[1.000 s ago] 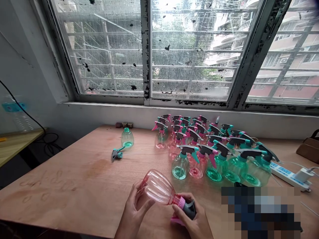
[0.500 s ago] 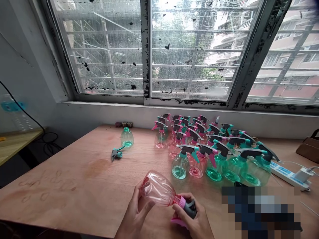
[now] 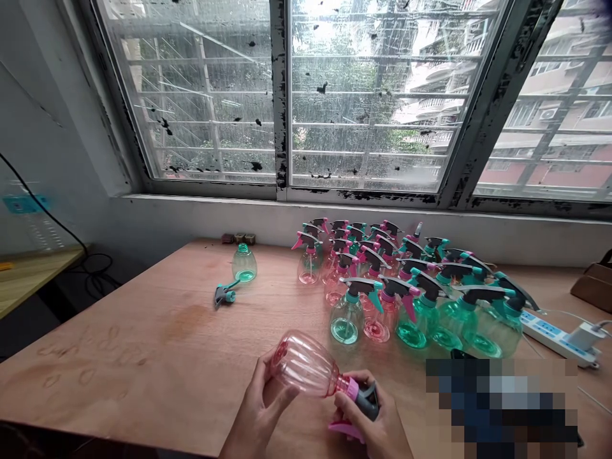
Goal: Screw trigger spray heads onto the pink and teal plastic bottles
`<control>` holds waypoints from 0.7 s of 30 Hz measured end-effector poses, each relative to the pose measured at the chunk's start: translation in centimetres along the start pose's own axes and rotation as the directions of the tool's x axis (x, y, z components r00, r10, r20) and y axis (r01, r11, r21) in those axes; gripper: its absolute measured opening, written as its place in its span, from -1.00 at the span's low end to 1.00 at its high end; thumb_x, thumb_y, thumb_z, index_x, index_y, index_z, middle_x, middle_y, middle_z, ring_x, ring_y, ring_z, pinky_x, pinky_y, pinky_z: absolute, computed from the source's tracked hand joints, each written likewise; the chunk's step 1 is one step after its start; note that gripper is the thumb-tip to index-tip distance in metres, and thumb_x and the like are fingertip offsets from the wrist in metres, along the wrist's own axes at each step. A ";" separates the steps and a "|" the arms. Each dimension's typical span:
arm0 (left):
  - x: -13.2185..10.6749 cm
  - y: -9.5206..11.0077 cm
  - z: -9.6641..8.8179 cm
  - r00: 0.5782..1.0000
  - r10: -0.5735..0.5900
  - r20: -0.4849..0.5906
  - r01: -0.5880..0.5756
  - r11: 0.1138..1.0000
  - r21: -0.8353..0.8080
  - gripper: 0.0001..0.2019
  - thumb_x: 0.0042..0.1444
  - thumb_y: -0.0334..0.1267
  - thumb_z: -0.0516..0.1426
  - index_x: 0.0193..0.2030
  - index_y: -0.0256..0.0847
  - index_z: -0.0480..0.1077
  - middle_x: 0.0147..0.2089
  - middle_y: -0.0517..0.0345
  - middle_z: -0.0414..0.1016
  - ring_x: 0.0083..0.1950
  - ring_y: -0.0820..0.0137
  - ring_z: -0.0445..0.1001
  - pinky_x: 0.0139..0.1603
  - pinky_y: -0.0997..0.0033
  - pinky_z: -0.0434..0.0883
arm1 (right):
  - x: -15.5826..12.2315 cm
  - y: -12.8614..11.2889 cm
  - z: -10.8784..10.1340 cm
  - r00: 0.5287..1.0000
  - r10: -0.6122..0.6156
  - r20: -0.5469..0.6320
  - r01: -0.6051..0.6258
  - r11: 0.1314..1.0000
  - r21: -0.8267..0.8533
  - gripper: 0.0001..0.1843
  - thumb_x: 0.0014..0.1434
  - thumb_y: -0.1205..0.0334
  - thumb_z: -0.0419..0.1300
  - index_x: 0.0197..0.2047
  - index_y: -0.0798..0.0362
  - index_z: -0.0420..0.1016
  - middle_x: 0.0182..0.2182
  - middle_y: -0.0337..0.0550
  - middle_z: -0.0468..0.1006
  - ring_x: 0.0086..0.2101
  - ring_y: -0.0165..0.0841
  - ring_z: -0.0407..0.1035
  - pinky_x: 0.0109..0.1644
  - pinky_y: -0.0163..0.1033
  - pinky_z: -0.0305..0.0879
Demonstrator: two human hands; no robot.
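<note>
A clear pink spray bottle (image 3: 306, 366) lies on its side in both my hands above the near edge of the wooden table (image 3: 143, 344). My left hand (image 3: 258, 414) wraps round the bottle's ribbed body from below, fingers closed on it. My right hand (image 3: 377, 427) grips the grey trigger head (image 3: 366, 400) with its pink collar and pink lever at the bottle's neck.
A dense group of pink and green spray bottles (image 3: 406, 287) stands to the right of centre. A headless green bottle (image 3: 244, 263) and a loose trigger head (image 3: 224, 294) lie at the back left. A power strip (image 3: 557, 335) lies at the right, beside a pixelated patch.
The pink bottle has turned slightly in my hands and sits a little lower; my hands stay at the same spot on the table's near edge.
</note>
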State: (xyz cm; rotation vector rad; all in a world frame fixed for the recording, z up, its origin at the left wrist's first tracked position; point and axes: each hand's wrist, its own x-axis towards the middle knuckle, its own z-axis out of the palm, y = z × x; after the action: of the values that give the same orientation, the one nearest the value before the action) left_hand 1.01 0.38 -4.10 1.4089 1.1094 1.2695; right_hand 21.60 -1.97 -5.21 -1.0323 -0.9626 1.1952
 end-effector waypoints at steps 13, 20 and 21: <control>-0.1 -0.1 0.1 1.000 -0.006 -0.021 0.005 0.999 -0.034 -0.31 0.00 -0.10 0.38 0.26 -0.08 0.27 0.31 -0.11 0.41 0.36 0.01 0.34 0.39 0.03 0.27 | 0.0 -0.1 -0.1 0.999 -0.022 0.033 0.022 1.000 0.003 -0.51 -0.02 -0.12 0.46 -0.23 0.09 0.50 -0.63 -0.20 0.59 -0.63 -0.30 0.49 -0.59 -0.31 0.40; 0.0 0.3 0.2 0.996 -0.028 -0.087 0.019 0.995 -0.101 -0.38 0.04 0.00 0.33 0.21 -0.16 0.35 0.33 -0.17 0.39 0.38 -0.05 0.30 0.40 -0.05 0.24 | 0.0 0.1 -0.1 0.997 -0.039 0.068 0.041 0.999 -0.026 -0.52 -0.02 -0.12 0.45 -0.23 0.09 0.51 -0.61 -0.21 0.59 -0.64 -0.33 0.48 -0.59 -0.33 0.39; 0.1 0.3 0.1 0.997 -0.007 -0.080 0.000 0.996 -0.084 -0.38 0.05 -0.02 0.33 0.23 -0.14 0.35 0.36 -0.15 0.34 0.39 -0.05 0.28 0.41 -0.04 0.23 | 0.0 0.1 -0.1 0.997 -0.030 0.065 0.032 0.999 -0.024 -0.51 -0.01 -0.12 0.45 -0.22 0.10 0.51 -0.63 -0.20 0.59 -0.65 -0.33 0.47 -0.60 -0.34 0.38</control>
State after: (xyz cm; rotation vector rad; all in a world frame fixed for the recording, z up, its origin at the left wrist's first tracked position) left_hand 1.17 0.44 -3.82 1.3033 1.0987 1.3648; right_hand 21.70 -1.99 -5.36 -0.9996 -1.0430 1.1999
